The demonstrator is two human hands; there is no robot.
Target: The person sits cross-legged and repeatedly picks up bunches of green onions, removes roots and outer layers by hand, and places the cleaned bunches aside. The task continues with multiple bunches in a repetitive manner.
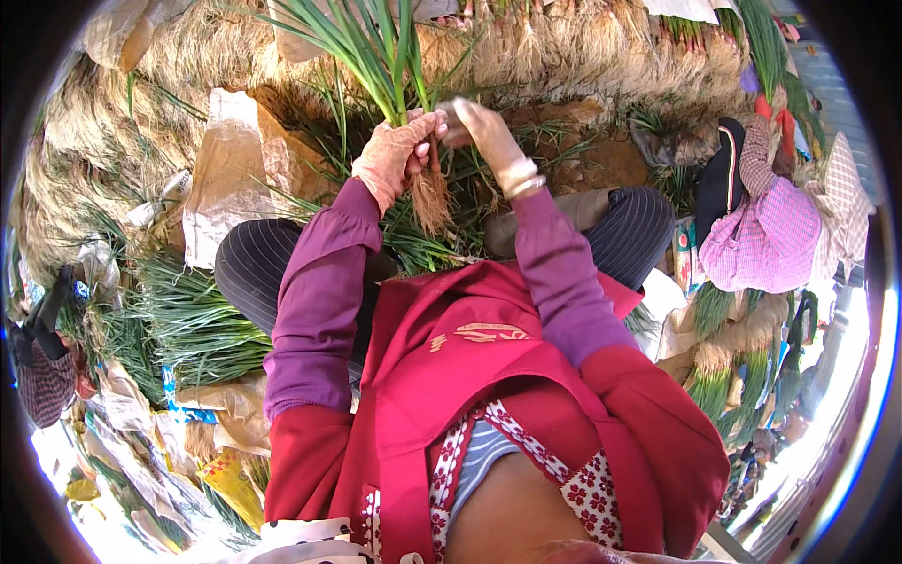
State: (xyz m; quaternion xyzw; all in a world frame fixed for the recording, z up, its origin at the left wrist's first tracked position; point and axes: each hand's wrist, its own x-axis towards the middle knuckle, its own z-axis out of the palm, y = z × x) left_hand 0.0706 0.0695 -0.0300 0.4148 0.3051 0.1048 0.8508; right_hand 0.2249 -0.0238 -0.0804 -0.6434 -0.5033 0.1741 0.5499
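My left hand, in a thin, wrinkled pinkish covering that looks like a glove, grips a small bunch of green onions around the stems. Their long green leaves fan upward, away from me, and the brown stringy roots hang below the fingers, toward my lap. Close beside the stems on the right is my right hand, its fingers blurred by motion. Whether those fingers pinch a leaf or a stem cannot be made out. Loose green leaves and trimmings lie beneath both hands, between my legs.
Stacked onions with pale, dry roots form a bank ahead. A woven plastic sack lies to the left, above a heap of green onions. Another person in a pink checked garment sits at the right; part of another shows far left.
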